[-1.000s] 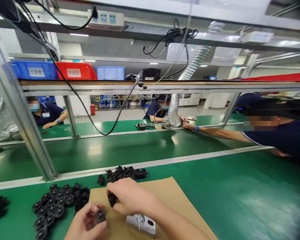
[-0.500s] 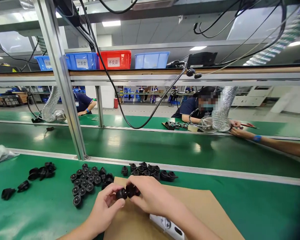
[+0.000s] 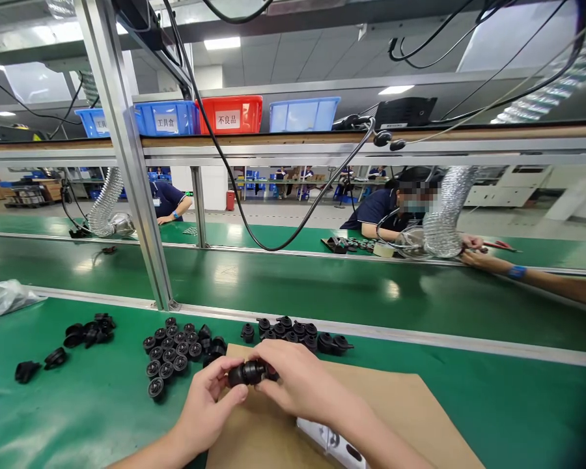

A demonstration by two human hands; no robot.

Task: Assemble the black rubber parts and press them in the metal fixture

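Observation:
Over the brown cardboard sheet (image 3: pixel 395 404), my left hand (image 3: pixel 209 400) pinches a round black plastic part (image 3: pixel 236 376) between thumb and fingers. Closed round a second black plastic part (image 3: pixel 254 372) is my right hand (image 3: pixel 297 384); its fingers hide much of that part. The two pieces meet end to end, though how they join cannot be made out. Beneath my right forearm lies a white device with a dark oval slot (image 3: pixel 332 443). Round black parts with ribbed faces (image 3: pixel 168 355) stand in a group left of my hands.
Black spouted parts (image 3: pixel 293 331) cluster behind the cardboard, and loose black pieces (image 3: pixel 88 331) lie at the left. A metal post (image 3: pixel 144 215) rises from the bench edge. A black cable (image 3: pixel 268 249) hangs in front. Across the green belt (image 3: pixel 283 280), co-workers sit at another bench.
The two black parts, joined by only a thin visible piece earlier, are now pressed together. My right hand has come slightly closer to the left. The whole view has shifted a little.

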